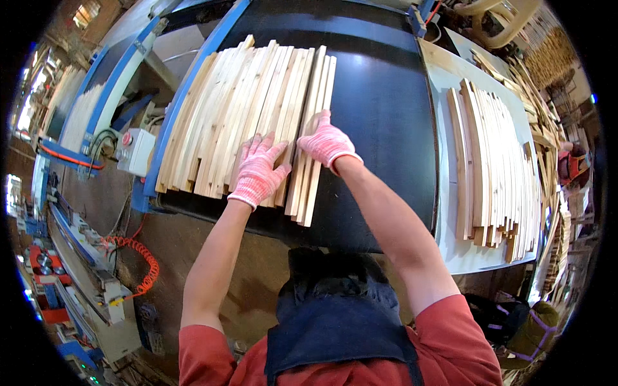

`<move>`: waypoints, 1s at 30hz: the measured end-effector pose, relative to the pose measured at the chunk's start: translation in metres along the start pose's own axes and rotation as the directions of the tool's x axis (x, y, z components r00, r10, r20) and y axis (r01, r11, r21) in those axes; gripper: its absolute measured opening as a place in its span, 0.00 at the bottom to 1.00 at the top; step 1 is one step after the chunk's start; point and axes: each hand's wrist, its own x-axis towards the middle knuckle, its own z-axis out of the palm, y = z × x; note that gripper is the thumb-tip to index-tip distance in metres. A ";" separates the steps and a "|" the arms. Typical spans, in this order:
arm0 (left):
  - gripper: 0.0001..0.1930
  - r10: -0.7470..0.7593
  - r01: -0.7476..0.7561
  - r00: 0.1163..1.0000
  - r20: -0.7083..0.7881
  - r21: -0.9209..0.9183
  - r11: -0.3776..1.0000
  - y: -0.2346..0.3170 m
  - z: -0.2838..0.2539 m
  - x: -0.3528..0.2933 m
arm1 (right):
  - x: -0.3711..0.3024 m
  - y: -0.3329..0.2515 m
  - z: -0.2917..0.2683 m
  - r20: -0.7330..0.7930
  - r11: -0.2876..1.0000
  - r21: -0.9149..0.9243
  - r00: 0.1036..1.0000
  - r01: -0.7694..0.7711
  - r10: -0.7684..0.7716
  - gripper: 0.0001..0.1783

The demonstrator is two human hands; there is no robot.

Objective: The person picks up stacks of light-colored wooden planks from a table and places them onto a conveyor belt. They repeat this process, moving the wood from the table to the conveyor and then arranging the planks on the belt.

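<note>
A row of long, pale wooden strips lies side by side on a black belt surface. My left hand, in a pink and white knit glove, rests flat on the strips near their closer ends, fingers spread. A narrow gap parts the main row from a few strips at its right. My right hand, gloved alike, is at the outer side of those strips, its thumb reaching over them toward the left. Part of its fingers is hidden, so whether it grips them does not show.
A second stack of wooden strips lies on a pale board to the right, with loose offcuts beyond. Blue frame rails edge the belt on the left, near a grey control box. A coiled orange hose hangs lower left.
</note>
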 end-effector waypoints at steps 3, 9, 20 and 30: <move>0.32 0.005 -0.005 1.000 -0.012 -0.020 1.000 -0.005 0.003 -0.001 | -0.001 -0.003 -0.001 -0.007 0.999 -0.025 1.000 -0.019 0.019 0.63; 0.33 -0.017 0.016 1.000 -0.022 -0.052 0.999 -0.001 0.009 -0.001 | -0.003 -0.032 0.026 -0.135 0.987 -0.103 0.985 -0.126 0.112 0.58; 0.30 -0.029 0.024 0.998 -0.047 -0.096 0.995 -0.005 0.012 -0.004 | 0.010 0.039 -0.049 -0.216 0.990 -0.141 0.976 -0.030 -0.002 0.58; 0.25 0.137 -0.227 0.964 -0.227 -0.434 0.872 0.046 0.001 -0.003 | -0.016 0.101 -0.067 0.009 0.570 0.821 0.999 0.023 -0.054 0.54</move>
